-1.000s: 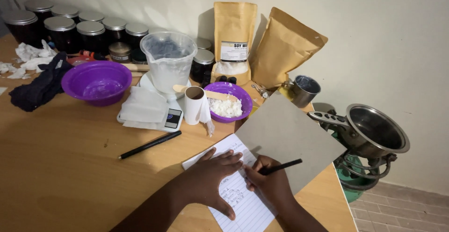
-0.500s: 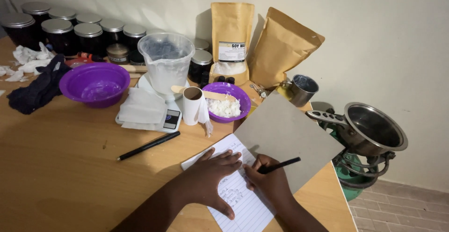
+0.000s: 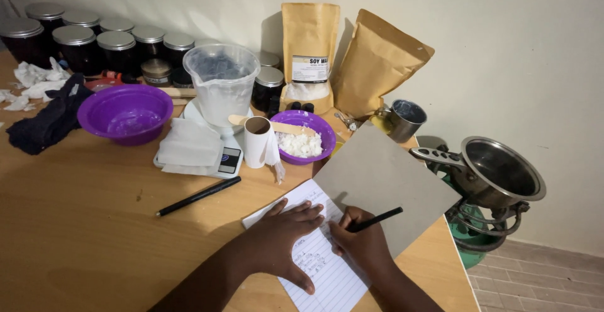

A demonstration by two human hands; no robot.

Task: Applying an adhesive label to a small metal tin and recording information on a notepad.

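A lined notebook page (image 3: 327, 268) lies on the wooden table (image 3: 82, 224) near its front edge, with some handwriting on it that is too small to read. The left hand (image 3: 280, 236) rests flat on the page, fingers spread open, holding nothing. The right hand (image 3: 362, 243) is closed around a black pen (image 3: 375, 219), whose tip seems to touch the paper, though the fingers hide the exact point. Just behind the right hand, a grey cardboard sheet (image 3: 384, 186) lies partly over the top of the page. To the left of the page, a second black pen (image 3: 199, 196) lies alone on the table. Further back stand a white paper roll (image 3: 257, 141) and a small purple bowl (image 3: 305, 137) with white flakes inside and a wooden stick across it. Beside them a clear plastic jug (image 3: 221, 82) stands on a white scale (image 3: 207, 161), and a bigger purple bowl (image 3: 124, 112) is at the left. Two brown paper pouches (image 3: 377, 63) lean on the wall, dark jars with metal lids (image 3: 78, 41) stand in rows, and a steel pot (image 3: 497, 170) sits on a green burner at the right
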